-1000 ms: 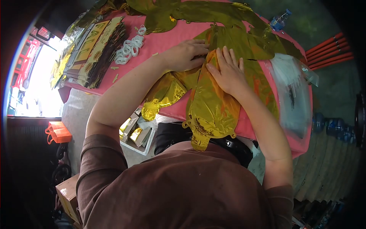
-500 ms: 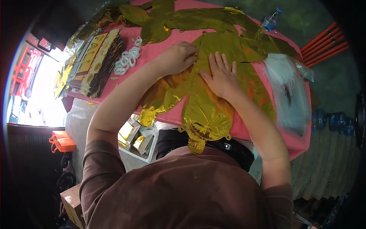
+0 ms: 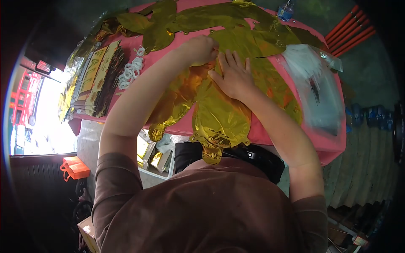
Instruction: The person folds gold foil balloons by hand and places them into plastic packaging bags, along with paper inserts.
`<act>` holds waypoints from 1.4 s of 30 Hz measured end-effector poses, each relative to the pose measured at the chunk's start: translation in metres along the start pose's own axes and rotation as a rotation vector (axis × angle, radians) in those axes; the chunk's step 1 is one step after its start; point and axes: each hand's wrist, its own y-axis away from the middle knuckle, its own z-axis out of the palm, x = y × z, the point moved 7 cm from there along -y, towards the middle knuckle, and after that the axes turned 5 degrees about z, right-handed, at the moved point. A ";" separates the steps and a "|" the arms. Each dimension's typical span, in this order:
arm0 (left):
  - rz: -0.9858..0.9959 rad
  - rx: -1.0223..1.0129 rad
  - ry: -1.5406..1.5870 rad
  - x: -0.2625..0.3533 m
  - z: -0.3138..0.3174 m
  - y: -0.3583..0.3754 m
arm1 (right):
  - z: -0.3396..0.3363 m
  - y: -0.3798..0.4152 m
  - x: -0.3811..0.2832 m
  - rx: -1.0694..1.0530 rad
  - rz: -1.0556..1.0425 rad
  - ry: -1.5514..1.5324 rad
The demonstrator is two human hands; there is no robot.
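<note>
A flat gold foil balloon (image 3: 221, 114) lies lengthwise before me, its tabbed lower end hanging over the table edge toward my waist. My left hand (image 3: 199, 49) is closed at the upper left edge of this foil, fingers curled and thumb pressed in; the fingertips are partly hidden. Flat on the foil just to the right rests my right hand (image 3: 235, 78), its fingers spread. Other uninflated gold foil balloons (image 3: 211, 17) lie across the far side, and more sheets spread beneath and beside both hands.
On the pink tablecloth (image 3: 327, 152), printed cards (image 3: 95, 80) and white rings (image 3: 131, 71) sit at left. Clear plastic bags (image 3: 318, 101) lie at right, a bottle (image 3: 285, 12) at the back. A white crate (image 3: 157, 170) stands below the table.
The camera view has shifted a little. My left hand has moved slightly up along the foil's edge. The right hand stays flat in nearly the same place on the foil.
</note>
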 end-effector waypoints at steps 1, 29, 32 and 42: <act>0.034 0.050 0.006 0.002 0.001 -0.007 | -0.001 0.000 0.000 0.002 0.001 0.002; 0.188 0.291 -0.173 0.026 0.027 -0.054 | -0.068 0.003 0.121 -0.175 0.338 0.161; 0.201 0.200 -0.273 0.032 0.027 -0.053 | -0.064 0.003 0.127 -0.223 0.397 0.164; 0.228 0.184 -0.270 0.032 0.030 -0.056 | -0.052 -0.010 0.143 -0.226 0.280 0.004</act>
